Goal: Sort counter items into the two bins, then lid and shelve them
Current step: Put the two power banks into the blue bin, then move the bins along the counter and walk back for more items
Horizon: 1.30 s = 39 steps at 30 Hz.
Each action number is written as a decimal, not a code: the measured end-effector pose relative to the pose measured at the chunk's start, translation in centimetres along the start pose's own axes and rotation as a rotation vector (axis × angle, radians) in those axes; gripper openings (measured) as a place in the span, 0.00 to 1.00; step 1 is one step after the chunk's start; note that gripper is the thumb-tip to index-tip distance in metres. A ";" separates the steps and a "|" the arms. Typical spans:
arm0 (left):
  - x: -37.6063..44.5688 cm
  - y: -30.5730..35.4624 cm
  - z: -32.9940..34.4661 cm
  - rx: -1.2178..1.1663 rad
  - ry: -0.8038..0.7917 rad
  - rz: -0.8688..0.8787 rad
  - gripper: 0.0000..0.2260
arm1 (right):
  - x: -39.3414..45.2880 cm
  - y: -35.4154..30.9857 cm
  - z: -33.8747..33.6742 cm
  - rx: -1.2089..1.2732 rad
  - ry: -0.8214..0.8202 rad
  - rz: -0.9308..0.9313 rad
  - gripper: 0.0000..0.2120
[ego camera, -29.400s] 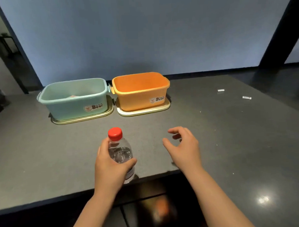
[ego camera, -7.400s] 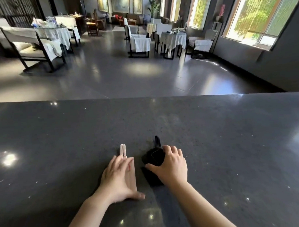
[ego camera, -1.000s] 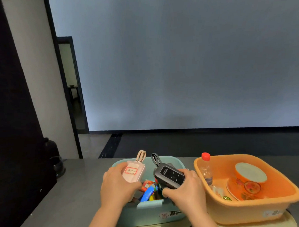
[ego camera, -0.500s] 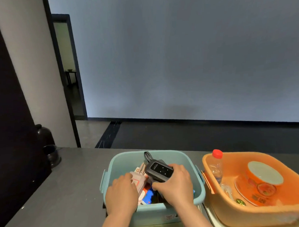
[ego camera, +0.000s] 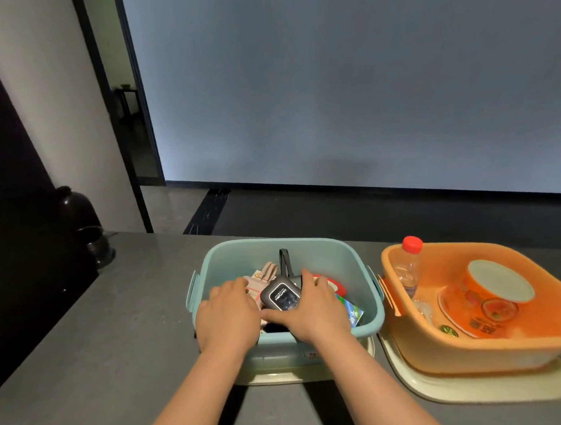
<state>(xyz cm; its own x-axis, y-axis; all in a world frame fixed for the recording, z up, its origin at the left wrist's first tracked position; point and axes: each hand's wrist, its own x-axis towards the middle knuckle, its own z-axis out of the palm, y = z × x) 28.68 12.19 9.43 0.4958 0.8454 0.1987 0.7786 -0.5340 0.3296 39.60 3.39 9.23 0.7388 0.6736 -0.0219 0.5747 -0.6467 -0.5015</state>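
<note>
Both my hands reach down into the teal bin (ego camera: 306, 248) on the grey counter. My right hand (ego camera: 312, 307) grips a dark grey power bank (ego camera: 281, 297) with a black loop strap, low inside the bin. My left hand (ego camera: 227, 314) holds a pink power bank (ego camera: 259, 279) beside it, fingers over its near end. Under them lie a red-rimmed round item (ego camera: 330, 285) and a blue-green packet (ego camera: 352, 312). The orange bin (ego camera: 471, 348) at the right holds a red-capped water bottle (ego camera: 408, 267) and an orange noodle cup (ego camera: 494, 289).
Each bin stands on its own cream lid (ego camera: 492, 392) lying flat on the counter (ego camera: 86, 349). A dark pot-like object (ego camera: 83, 227) sits at the counter's far left corner. Behind the counter are a grey wall and a doorway on the left.
Both hands have sunk lower into the teal bin with the two power banks, which were held above its rim a second ago.
</note>
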 end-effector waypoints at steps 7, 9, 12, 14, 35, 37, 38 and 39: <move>-0.8 0.1 -0.6 -0.065 0.037 -0.002 0.15 | -0.3 -0.3 -0.3 -0.045 0.024 -0.004 0.45; -1.8 0.5 -1.0 -0.063 0.046 0.013 0.13 | -0.8 -0.4 -0.9 -0.045 0.020 -0.019 0.45; -3.7 0.9 -1.2 -0.034 0.029 0.066 0.11 | -2.9 0.7 -2.0 -0.047 0.091 -0.098 0.35; -5.5 1.3 -1.1 -0.035 -0.002 0.111 0.12 | -5.4 2.8 -2.7 -0.048 0.110 -0.137 0.32; -35.7 17.8 -1.5 -0.532 -0.660 1.266 0.12 | -55.0 15.1 -9.9 -0.179 0.774 1.085 0.27; -42.3 18.9 -2.2 -0.587 -0.805 1.377 0.10 | -62.4 13.7 -9.2 -0.189 0.878 1.254 0.27; -45.7 19.4 -2.8 -0.599 -0.860 1.441 0.10 | -66.0 12.8 -8.8 -0.198 0.932 1.333 0.27; -49.2 19.7 -3.7 -0.608 -0.902 1.510 0.10 | -69.6 11.8 -8.3 -0.207 0.981 1.412 0.27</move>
<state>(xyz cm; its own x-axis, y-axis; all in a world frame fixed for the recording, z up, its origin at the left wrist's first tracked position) 18.18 -39.92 9.52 0.7378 -0.6505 0.1801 -0.5869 -0.4865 0.6472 -2.12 -54.07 11.99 0.5476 -0.8071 0.2207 -0.6779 -0.5826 -0.4483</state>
